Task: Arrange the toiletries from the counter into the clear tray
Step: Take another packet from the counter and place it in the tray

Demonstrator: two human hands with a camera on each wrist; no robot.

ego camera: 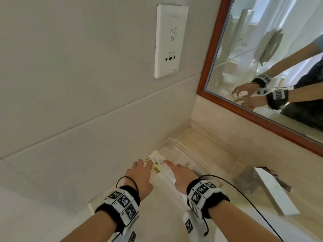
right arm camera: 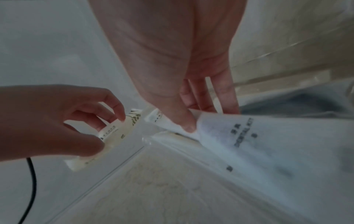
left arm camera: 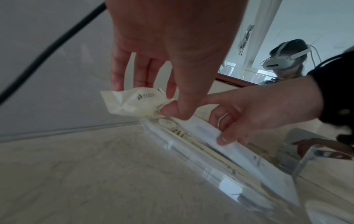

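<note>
Marble counter (ego camera: 206, 229) beneath a wood-framed mirror (ego camera: 272, 70) and a white wall socket plate (ego camera: 170, 41). The clear tray (ego camera: 201, 157) lies on the counter against the wall, in the corner below the mirror; all positions below are given relative to this tray.

Left hand (ego camera: 141, 175), at the tray's wall-side end: thumb and fingers curled, pinching a small cream sachet (left arm camera: 134, 101) held just above the tray's end edge, clear of the counter.

Right hand (ego camera: 181, 177), beside the left and over the tray's middle: thumb and fingers pinching the upper edge of a flat white packet printed "DENTAL KIT" (right arm camera: 239, 136), which stands tilted on its long edge inside the tray.

Between this packet and the tray's near wall lie further slim wrapped toiletries (left arm camera: 193, 141), including one with a round cream cap; their kinds are blurred. The two hands are close together, not touching.
</note>
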